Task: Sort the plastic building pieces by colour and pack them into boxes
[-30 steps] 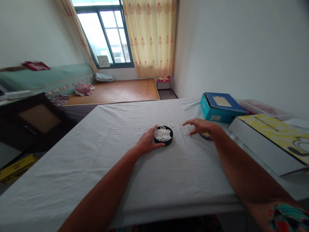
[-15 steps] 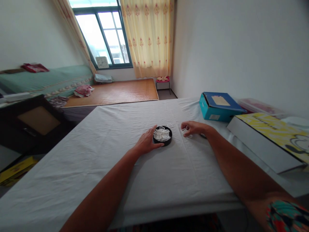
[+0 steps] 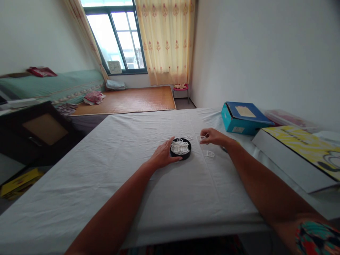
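Note:
A round black container [image 3: 190, 152] stands on the white cloth, filled with small white window-frame pieces [image 3: 180, 146]. My left hand [image 3: 162, 154] curves round its left side, thumb at the near rim and fingers at the far rim. To the right, my right hand [image 3: 208, 136] pinches a small white lattice piece [image 3: 202, 138] just above the cloth. One loose white piece [image 3: 210, 154] lies on the cloth nearer to me, below that hand. Another loose piece [image 3: 188, 137] rests just beyond the container. Behind my right wrist a dark object [image 3: 224, 149] is mostly hidden.
At the right stand a blue box [image 3: 247, 117], a clear plastic box [image 3: 290, 118] and a yellow-and-white box [image 3: 300, 152]. The table [image 3: 106, 198] is covered by the cloth. Beyond it are a bed [image 3: 138, 99] and a dark cabinet [image 3: 37, 131].
My right hand has moved slightly away from me, with a white piece between its fingertips. A loose piece now shows on the cloth below it. The left hand stays at the container.

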`<action>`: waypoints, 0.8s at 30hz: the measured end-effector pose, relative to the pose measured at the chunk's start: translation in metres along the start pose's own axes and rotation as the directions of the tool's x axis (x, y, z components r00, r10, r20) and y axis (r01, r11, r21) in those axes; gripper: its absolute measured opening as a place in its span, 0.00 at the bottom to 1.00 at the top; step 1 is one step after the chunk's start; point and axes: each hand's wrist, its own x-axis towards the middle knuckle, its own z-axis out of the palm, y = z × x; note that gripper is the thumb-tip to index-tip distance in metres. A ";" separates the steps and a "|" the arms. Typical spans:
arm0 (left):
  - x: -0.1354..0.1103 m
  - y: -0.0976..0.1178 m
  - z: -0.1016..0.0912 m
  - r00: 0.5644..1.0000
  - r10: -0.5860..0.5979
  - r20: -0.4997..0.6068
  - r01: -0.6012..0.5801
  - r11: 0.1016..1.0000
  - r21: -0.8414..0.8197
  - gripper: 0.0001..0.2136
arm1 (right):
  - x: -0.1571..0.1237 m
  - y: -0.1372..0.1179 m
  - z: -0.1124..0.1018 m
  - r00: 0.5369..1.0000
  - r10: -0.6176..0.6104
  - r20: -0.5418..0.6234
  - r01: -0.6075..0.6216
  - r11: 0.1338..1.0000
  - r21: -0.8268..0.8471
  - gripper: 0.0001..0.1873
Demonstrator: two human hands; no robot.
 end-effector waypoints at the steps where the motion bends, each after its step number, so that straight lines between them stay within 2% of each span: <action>1: 0.000 0.000 0.000 1.000 -0.001 -0.005 0.001 1.000 -0.003 0.47 | 0.001 -0.008 0.008 0.991 -0.062 -0.120 0.072 0.994 0.084 0.22; 3: 0.000 -0.001 0.001 1.000 -0.001 -0.014 0.001 1.000 -0.007 0.48 | 0.002 -0.024 0.029 0.931 -0.165 -0.325 0.237 0.951 0.197 0.22; 4: 0.000 -0.001 0.001 1.000 0.000 -0.016 0.000 1.000 -0.009 0.48 | 0.003 -0.033 0.040 0.905 -0.196 -0.378 0.295 0.929 0.223 0.21; 7: 0.000 0.000 0.001 1.000 0.000 -0.011 0.000 1.000 -0.015 0.47 | 0.006 -0.050 0.067 0.892 -0.260 -0.369 0.341 0.924 0.172 0.21; 9: 0.000 0.001 0.000 1.000 -0.005 -0.008 0.005 1.000 -0.014 0.48 | 0.005 -0.051 0.068 0.899 -0.288 -0.330 0.326 0.943 0.066 0.21; 11: 0.000 0.001 0.000 1.000 -0.009 -0.005 0.008 1.000 -0.012 0.48 | 0.002 -0.043 0.052 0.925 -0.269 -0.267 0.268 0.962 -0.042 0.21; 14: 0.000 0.001 0.001 1.000 -0.011 0.003 0.011 1.000 -0.014 0.48 | -0.008 -0.023 0.012 0.997 -0.081 -0.009 0.077 0.968 -0.238 0.19; 16: 0.000 0.001 0.001 1.000 -0.012 0.009 0.012 1.000 -0.014 0.48 | -0.015 -0.011 -0.010 0.981 0.100 0.165 -0.022 0.906 -0.422 0.19; 19: 0.000 0.000 0.001 1.000 -0.010 0.014 0.010 1.000 -0.013 0.47 | -0.021 -0.003 -0.021 0.927 0.255 0.273 -0.047 0.804 -0.593 0.20; 21: 0.000 -0.001 0.001 1.000 -0.014 0.010 0.014 1.000 -0.012 0.48 | -0.020 -0.003 -0.017 0.906 0.262 0.334 -0.008 0.797 -0.604 0.17; 24: 0.000 -0.002 0.002 1.000 -0.003 0.008 0.003 1.000 -0.009 0.48 | -0.017 -0.008 -0.007 0.900 0.189 0.394 0.066 0.833 -0.549 0.11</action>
